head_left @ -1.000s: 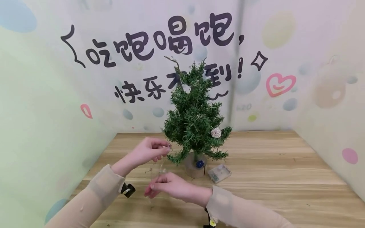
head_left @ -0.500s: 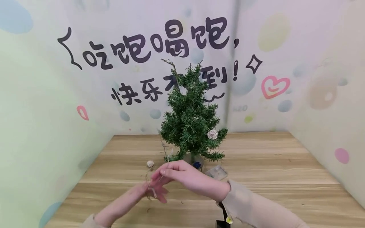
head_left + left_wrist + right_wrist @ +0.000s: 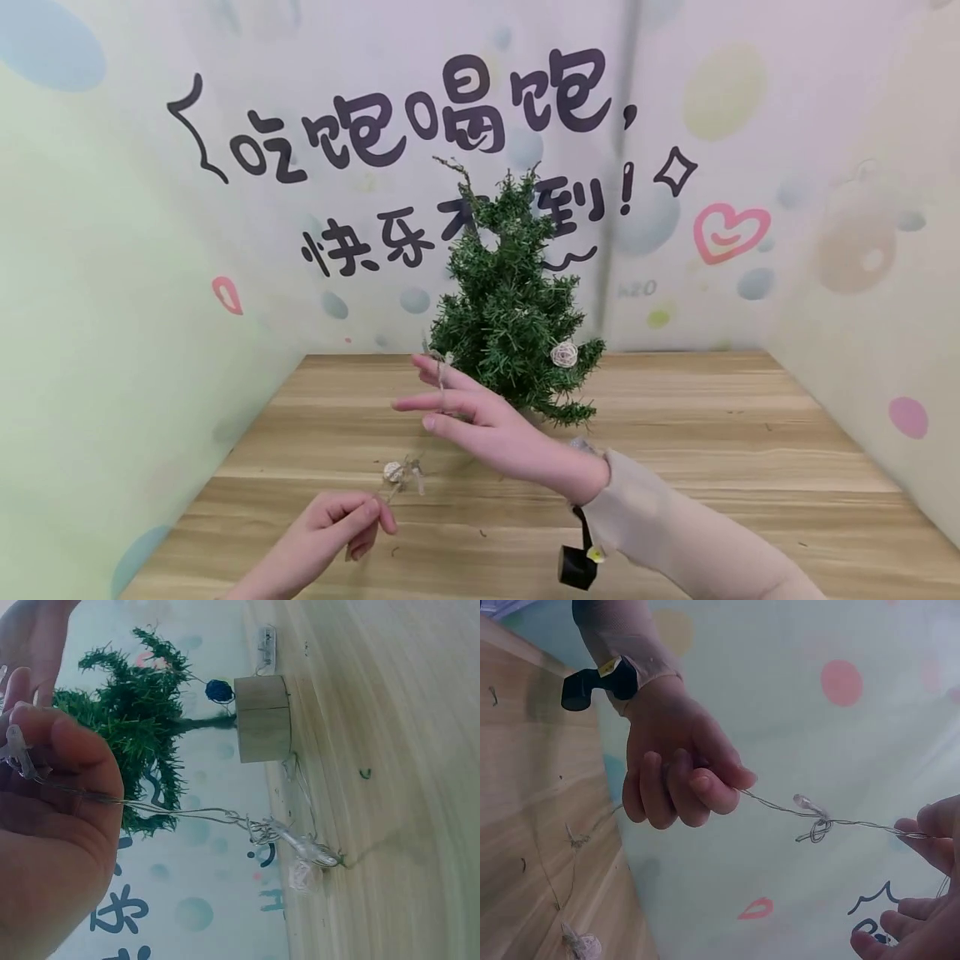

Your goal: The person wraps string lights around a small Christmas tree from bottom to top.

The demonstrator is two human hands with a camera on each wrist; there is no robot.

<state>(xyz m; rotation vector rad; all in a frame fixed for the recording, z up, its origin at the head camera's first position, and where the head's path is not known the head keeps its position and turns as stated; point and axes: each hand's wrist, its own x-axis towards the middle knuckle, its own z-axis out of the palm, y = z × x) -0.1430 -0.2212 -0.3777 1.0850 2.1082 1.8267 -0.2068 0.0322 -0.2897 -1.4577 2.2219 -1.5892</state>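
Green tree (image 3: 510, 317) stands upright on table (image 3: 675, 467), patterned wall (image 3: 720, 92) behind it. L hand (image 3: 333, 527) is in front of tree & well to its L; thumb & fingers pinch the light string (image 3: 820, 829). R hand (image 3: 487, 429) is right in front of tree's lower L branches, fingers mostly straight & spread; the wire passes btwn thumb & forefinger, can't tell if gripped.

String spans btwn both hands, w/ a small knot & clear bulb (image 3: 810, 803) midway. More of it lies in front & L of tree, bunched nr a white wicker ball (image 3: 393, 472); can't tell if the two touch. A length also runs to the tree's wooden base (image 3: 262, 720).

Second white ball (image 3: 565, 354) sits in tree's lower R branches. Blue ball (image 3: 219, 691) is just beside base, under the branches. Only container: flat clear case (image 3: 268, 649) on table, R of tree's base; contents too small to make out. Black wrist cam (image 3: 579, 567) hangs under R sleeve (image 3: 652, 517), in front & R of tree.
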